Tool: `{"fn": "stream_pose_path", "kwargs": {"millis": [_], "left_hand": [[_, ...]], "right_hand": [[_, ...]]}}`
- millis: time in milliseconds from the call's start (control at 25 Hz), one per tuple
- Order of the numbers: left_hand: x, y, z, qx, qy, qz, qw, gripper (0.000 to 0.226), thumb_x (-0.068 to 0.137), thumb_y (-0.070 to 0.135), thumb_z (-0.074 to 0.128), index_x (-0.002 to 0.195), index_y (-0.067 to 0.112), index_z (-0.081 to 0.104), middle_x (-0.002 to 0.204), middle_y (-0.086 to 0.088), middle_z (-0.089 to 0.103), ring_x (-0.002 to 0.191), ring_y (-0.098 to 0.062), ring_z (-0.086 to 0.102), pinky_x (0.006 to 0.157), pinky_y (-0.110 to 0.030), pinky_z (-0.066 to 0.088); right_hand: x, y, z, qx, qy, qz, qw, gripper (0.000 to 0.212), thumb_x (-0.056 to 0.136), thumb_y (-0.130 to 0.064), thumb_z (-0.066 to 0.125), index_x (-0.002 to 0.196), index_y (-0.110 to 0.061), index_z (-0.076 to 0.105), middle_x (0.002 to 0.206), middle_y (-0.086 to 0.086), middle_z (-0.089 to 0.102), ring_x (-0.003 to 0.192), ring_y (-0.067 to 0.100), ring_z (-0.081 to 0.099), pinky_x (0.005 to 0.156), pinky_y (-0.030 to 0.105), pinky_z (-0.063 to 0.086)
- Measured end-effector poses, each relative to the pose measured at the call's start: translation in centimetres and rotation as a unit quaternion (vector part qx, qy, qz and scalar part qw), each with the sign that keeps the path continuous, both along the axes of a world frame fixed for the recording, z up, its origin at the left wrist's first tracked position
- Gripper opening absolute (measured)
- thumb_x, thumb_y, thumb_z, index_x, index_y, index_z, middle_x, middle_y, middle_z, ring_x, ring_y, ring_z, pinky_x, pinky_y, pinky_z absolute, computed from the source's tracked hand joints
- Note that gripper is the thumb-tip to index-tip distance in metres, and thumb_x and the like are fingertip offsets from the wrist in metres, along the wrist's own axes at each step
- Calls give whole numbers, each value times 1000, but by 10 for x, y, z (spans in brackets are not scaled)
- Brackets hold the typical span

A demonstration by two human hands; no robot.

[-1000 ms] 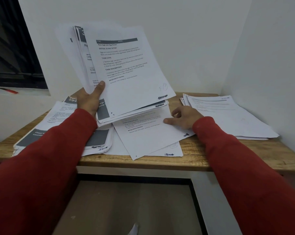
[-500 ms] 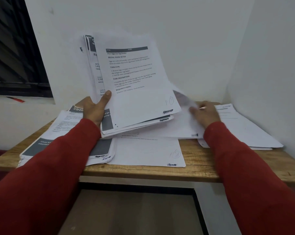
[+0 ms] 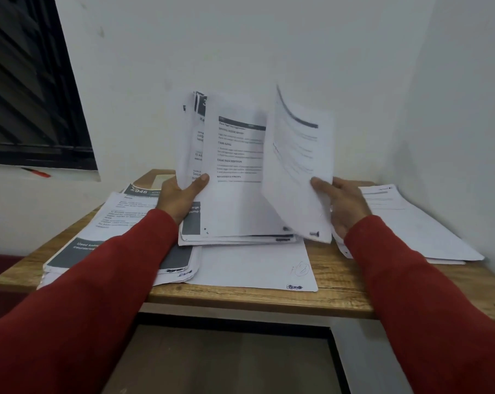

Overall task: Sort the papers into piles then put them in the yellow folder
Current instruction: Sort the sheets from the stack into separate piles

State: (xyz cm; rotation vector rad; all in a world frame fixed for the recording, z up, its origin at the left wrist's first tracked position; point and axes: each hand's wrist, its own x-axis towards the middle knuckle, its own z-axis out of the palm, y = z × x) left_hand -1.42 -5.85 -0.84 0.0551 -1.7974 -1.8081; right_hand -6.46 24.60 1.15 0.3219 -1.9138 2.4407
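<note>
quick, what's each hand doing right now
Left hand: grips the upright stack of papers.
Right hand: holds a single sheet, lifted off the table.

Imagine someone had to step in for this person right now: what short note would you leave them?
Left hand grips an upright stack of papers.
Right hand pinches a single sheet, raised beside that stack.
On the wooden table: a left pile, a loose sheet at the front, a right pile.
Done: sorting is under way.
Left: sort the held stack, then file everything. No yellow folder shows clearly in this view.
</note>
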Motion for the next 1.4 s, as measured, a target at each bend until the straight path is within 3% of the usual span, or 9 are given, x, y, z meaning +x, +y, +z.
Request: {"fn": "stream_pose_path", "kwargs": {"millis": [240,360,480,560,640,760,1000,1200,1400], "left_hand": [[5,9,4,-1,-5,-54,999,23,94,25,68,110,10,71,93,4,78,84,-11,74,72,-23,58],[7,9,6,1,11,-43,999,19,95,23,66,110,10,70,85,10,77,78,-5,73,65,-17,56],[8,10,7,23,18,-42,999,10,94,22,68,102,18,70,84,10,77,79,-6,74,67,-22,58],[9,11,8,52,17,-29,998,7,93,24,70,97,19,71,87,8,78,82,-10,74,75,-30,61],[10,10,8,64,15,-11,998,6,91,26,73,93,20,72,90,5,78,86,-15,74,84,-38,60],[15,3,16,45,8,21,999,14,88,31,76,94,18,74,96,-3,78,91,-21,74,91,-46,58],[44,-61,63,-9,76,137,988,12,91,25,73,103,21,71,99,7,73,87,-6,73,84,-30,59],[54,-93,59,-36,82,197,976,31,93,24,71,122,13,68,105,4,71,90,-7,70,82,-25,57],[40,-81,58,-42,96,322,941,44,88,40,68,119,9,71,113,-1,72,106,-18,69,97,-35,55]], "right_hand": [[-4,1,-4,106,42,-90,989,20,86,-19,78,99,-5,76,93,10,78,87,27,75,82,39,60],[-16,20,3,-46,49,-240,968,27,85,-9,77,110,-11,66,90,3,72,75,11,71,74,30,59],[-24,37,5,-264,20,-208,942,56,85,-1,76,135,-13,52,124,9,65,102,17,71,87,34,60],[-22,36,6,-282,1,-152,947,29,89,-1,71,117,-8,64,112,6,73,93,16,73,78,32,61],[-16,30,5,-256,-18,-101,961,11,93,-2,66,102,-9,68,98,4,76,87,17,74,72,31,61],[-16,24,2,-202,-39,-1,978,30,94,-4,64,124,-6,64,119,10,73,107,25,71,86,40,61],[-6,3,-6,51,-35,102,993,57,81,8,73,132,-9,53,118,19,71,96,32,73,74,42,63],[-1,-1,-11,397,60,75,913,65,81,-7,80,127,-28,41,91,2,64,81,19,64,68,30,51],[-1,-2,-11,419,58,81,903,68,82,-11,78,135,-29,41,97,12,67,84,24,68,71,33,56]]}}
